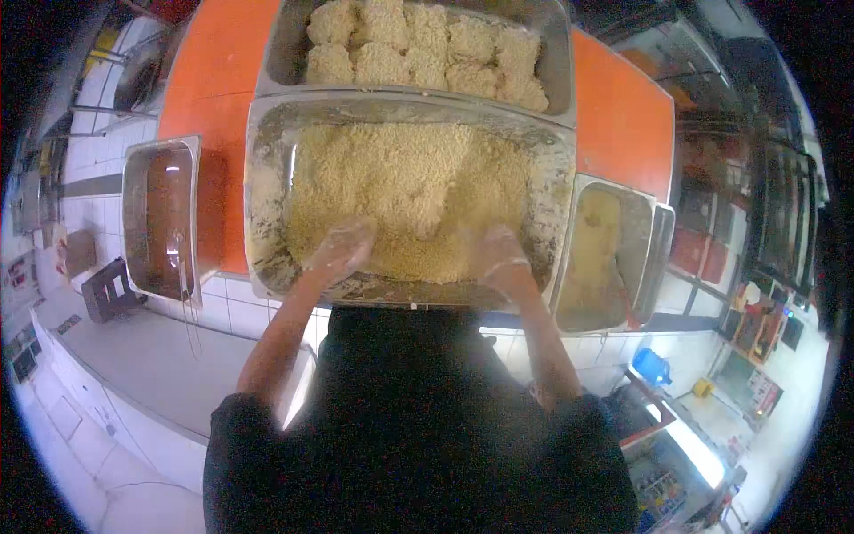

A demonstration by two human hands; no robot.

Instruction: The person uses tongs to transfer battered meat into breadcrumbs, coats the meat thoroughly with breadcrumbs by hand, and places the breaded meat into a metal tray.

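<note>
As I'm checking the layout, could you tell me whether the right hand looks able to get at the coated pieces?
Probably yes, with a forward reach: the crumbs and tray rims lie between the right hand and the coated pieces, but nothing seems to cover them.

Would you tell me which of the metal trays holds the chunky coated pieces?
The far tray, directly beyond the middle tray of loose crumbs; it alone holds coated pieces.

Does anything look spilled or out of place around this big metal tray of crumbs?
Nothing looks badly wrong. The large rectangular metal tray holding the pale, coarse crumbs has patchy residue smeared over its side walls, which looks untidy, and one tiny whitish bit sits at its near rim, perhaps a stray crumb.
</note>
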